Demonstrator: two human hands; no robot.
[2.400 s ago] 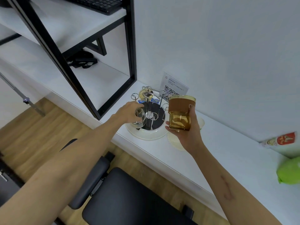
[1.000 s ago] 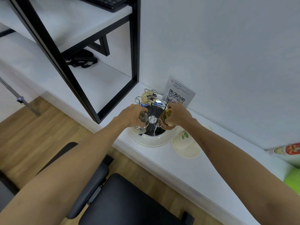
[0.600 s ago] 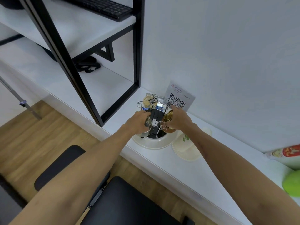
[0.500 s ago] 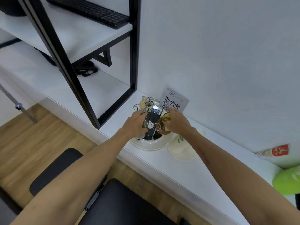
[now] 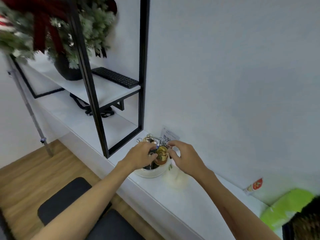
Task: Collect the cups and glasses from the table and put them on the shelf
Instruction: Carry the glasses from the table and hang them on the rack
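An amber glass point(image 5: 161, 154) sits upside down on a wire peg of the cup rack, whose round white base point(image 5: 149, 174) stands on the white counter. My right hand point(image 5: 184, 159) hovers just right of the glass with its fingers spread, holding nothing. My left hand point(image 5: 140, 156) is curled over the rack's left side around a clear glass, which is mostly hidden; only a glint shows below the palm. Its fingertips lie right beside the amber glass.
Behind the rack, a QR card point(image 5: 168, 138) leans on the wall. A white plate point(image 5: 176, 181) lies right of the rack. The black-framed shelf point(image 5: 142, 84) at left carries a keyboard point(image 5: 115, 77) and a potted plant point(image 5: 67, 70). A green object point(image 5: 285, 208) sits far right, a chair point(image 5: 64, 200) below.
My right hand has let go of the amber glass, now left inverted on the rack, and opened beside it. The view has tilted upward, showing the upper shelf and plant.
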